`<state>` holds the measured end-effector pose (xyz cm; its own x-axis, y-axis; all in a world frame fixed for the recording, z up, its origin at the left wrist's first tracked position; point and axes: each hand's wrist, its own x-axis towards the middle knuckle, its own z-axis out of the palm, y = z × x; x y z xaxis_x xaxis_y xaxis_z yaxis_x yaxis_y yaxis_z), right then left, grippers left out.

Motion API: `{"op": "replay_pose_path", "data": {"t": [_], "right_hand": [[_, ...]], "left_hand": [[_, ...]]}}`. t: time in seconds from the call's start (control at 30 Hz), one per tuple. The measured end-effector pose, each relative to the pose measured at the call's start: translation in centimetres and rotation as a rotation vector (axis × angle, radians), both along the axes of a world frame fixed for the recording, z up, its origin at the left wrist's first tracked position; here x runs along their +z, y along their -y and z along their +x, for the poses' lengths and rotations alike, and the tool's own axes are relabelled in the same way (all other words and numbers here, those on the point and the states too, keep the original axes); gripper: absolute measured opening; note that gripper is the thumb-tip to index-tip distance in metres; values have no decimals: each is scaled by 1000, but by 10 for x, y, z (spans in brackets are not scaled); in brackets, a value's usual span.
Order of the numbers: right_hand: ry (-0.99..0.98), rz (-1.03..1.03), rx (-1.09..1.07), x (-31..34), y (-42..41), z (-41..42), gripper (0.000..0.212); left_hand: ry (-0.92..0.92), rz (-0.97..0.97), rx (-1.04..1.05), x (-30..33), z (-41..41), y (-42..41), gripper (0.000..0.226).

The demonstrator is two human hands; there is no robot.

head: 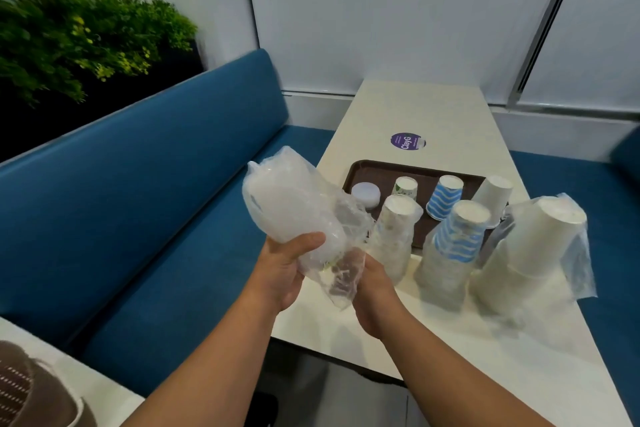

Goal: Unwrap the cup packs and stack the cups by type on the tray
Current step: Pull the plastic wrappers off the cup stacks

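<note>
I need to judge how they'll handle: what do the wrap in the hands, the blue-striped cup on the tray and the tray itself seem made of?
Wrap: thin clear plastic film, glossy, crinkled and see-through.
Blue-striped cup: likely paper, matte printed wall, white base.
Tray: probably hard plastic, dark brown, dull; texture too small to tell.

Clear, cloudy-white plastic wrap around the pack held in the hands; dark brown tray on a cream-white table with a round purple sticker lettered in white. On the tray: a pale translucent-white lid stack, a white cup with green leaf print, a cup with blue-and-white wavy stripes, a plain white cup. Nearer: wrapped packs of pale speckled cups, blue-striped cups and plain white cups; deep blue bench, green plants with yellow flecks.
</note>
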<state>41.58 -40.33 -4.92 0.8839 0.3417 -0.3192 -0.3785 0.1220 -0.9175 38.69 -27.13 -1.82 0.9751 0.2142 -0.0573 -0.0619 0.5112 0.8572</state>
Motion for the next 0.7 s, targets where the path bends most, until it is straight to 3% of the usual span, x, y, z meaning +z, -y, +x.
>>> {"op": "replay_pose_path", "data": {"t": [0.27,0.47,0.53,0.6,0.7], "right_hand": [[-26,456,-2,-2,9,4,52],[-78,460,-105,0,15,2,48],[-95,476,-110,1,17,1,49],[-85,449,-104,1,18,0,37],[-10,193,-114,-1,21,1,18]], "left_hand": [[14,86,-52,6,-3,7,79],[73,76,-88,12,-7,12,65],[60,32,-72,13,-8,14,80],[37,-20,-72,13,-7,15,105],[31,-41,-108,15,-8,13,114]]}}
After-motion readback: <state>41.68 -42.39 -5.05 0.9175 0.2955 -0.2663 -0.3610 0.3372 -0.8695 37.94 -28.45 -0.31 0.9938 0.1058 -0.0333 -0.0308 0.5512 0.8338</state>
